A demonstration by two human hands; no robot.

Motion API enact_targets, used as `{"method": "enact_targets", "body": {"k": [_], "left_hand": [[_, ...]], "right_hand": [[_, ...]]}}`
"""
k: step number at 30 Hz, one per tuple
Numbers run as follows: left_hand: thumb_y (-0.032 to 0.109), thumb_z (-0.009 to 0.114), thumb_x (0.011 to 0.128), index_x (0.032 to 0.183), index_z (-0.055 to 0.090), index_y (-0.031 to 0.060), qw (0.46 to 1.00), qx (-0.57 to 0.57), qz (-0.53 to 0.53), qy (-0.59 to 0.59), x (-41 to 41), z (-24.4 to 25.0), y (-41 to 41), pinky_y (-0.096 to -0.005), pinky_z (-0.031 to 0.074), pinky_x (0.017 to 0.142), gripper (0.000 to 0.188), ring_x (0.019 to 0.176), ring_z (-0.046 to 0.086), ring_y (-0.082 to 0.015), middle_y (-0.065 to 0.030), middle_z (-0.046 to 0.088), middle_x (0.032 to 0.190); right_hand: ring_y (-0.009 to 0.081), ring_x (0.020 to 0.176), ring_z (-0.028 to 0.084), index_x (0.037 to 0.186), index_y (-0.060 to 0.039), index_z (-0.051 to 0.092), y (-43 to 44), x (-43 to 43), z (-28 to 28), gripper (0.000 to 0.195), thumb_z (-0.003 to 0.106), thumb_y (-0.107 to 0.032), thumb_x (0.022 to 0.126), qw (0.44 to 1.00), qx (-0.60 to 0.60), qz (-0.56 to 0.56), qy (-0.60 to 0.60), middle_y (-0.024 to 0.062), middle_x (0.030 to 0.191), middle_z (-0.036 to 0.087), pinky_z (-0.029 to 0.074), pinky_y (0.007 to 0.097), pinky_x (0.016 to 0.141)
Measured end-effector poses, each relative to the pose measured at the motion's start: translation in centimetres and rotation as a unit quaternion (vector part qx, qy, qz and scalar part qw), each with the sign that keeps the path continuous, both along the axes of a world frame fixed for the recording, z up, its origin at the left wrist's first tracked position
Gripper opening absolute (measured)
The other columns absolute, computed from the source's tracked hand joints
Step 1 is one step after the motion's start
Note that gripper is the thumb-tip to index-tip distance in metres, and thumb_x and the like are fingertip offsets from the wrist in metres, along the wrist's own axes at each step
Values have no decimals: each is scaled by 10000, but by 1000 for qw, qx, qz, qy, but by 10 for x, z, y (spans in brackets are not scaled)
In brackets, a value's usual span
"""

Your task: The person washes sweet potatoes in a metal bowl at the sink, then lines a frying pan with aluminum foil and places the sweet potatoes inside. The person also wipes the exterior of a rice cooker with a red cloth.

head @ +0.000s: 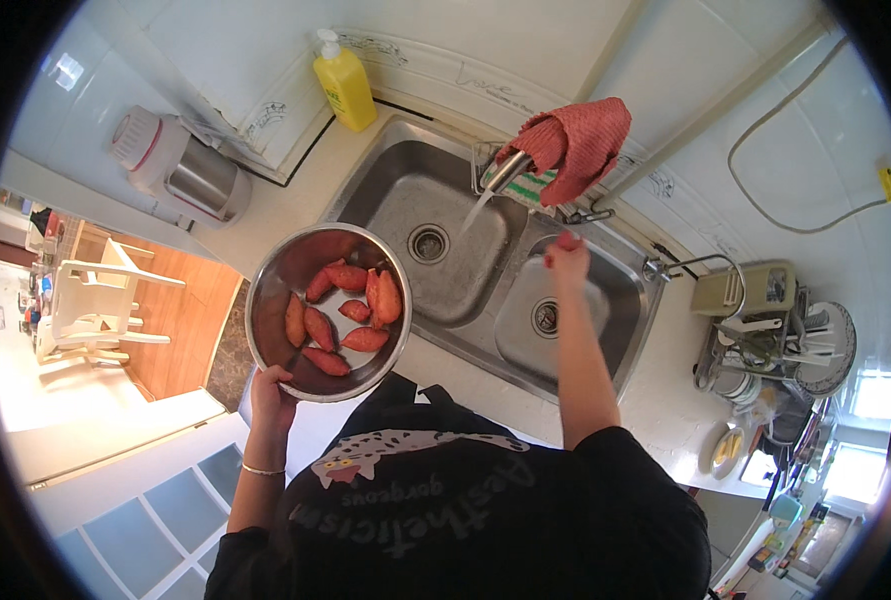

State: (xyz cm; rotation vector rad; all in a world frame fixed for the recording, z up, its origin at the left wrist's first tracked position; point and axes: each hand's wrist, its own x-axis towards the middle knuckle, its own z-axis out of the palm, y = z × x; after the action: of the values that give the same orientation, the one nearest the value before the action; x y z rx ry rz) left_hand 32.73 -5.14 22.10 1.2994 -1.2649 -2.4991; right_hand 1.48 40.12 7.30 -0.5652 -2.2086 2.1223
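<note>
My left hand grips the rim of a round stainless steel bowl, thumb over the edge. Several red-skinned sweet potatoes lie on the bowl's bottom. The bowl is tilted toward me beside the sink's left basin. My right hand is over the right basin, just below the faucet's base. It is blurred and its fingertips look reddish; whether it holds anything is unclear. Water runs from the faucet spout into the left basin. A red cloth drapes over the faucet and hides much of it.
A yellow pump bottle stands at the back left corner, near a white and steel appliance. A wire caddy sits behind the faucet. At right are a thin curved tap, a dish rack with dishes, and a small plate.
</note>
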Motion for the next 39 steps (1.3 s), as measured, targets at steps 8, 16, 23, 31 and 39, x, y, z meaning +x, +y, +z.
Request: {"method": "enact_targets", "body": {"k": [8, 16, 23, 31, 39], "left_hand": [[-37, 479, 691, 1142, 543, -4, 990, -99, -99, -14, -35, 30, 33, -348, 585, 660, 457, 807, 664, -243, -117, 638, 991], [-14, 523, 691, 1149, 543, 10, 972, -136, -189, -5, -75, 27, 78, -310, 561, 505, 459, 646, 631, -193, -73, 613, 860], [-1, 526, 704, 1118, 560, 2, 915, -213, -342, 24, -124, 45, 144, -270, 520, 429, 416, 588, 610, -147, -54, 605, 815], [0, 524, 742, 1369, 436, -11, 849, -290, -428, 108, -157, 42, 220, -250, 543, 602, 633, 818, 655, -157, -105, 645, 1009], [101, 584, 752, 1448, 377, 88, 632, -583, -478, 178, -173, 87, 300, -400, 520, 775, 727, 905, 666, -359, -229, 648, 1052]], "right_hand": [[190, 546, 570, 1375, 6, 381, 60, -54, 79, 672, 617, -5, 746, 986, 110, 120, -25, 111, 892, 624, 467, 302, 457], [192, 747, 633, 1235, -24, 530, 111, 78, 75, 423, 631, -68, 827, 920, -323, 210, -76, 103, 1011, 646, 512, 289, 583], [305, 990, 611, 1203, -31, 506, 42, 175, 67, 382, 629, -82, 846, 942, 332, -22, 43, 155, 1082, 584, 496, 415, 839], [413, 1171, 435, 1416, -115, 398, -30, 156, 115, 738, 735, -303, 787, 954, 252, 6, 160, 252, 1276, 408, 382, 477, 997], [592, 1362, -2, 1393, -350, 484, -48, 146, 102, 794, 650, -692, 696, 914, 372, -56, 151, 279, 1548, 34, 58, 670, 1096]]}}
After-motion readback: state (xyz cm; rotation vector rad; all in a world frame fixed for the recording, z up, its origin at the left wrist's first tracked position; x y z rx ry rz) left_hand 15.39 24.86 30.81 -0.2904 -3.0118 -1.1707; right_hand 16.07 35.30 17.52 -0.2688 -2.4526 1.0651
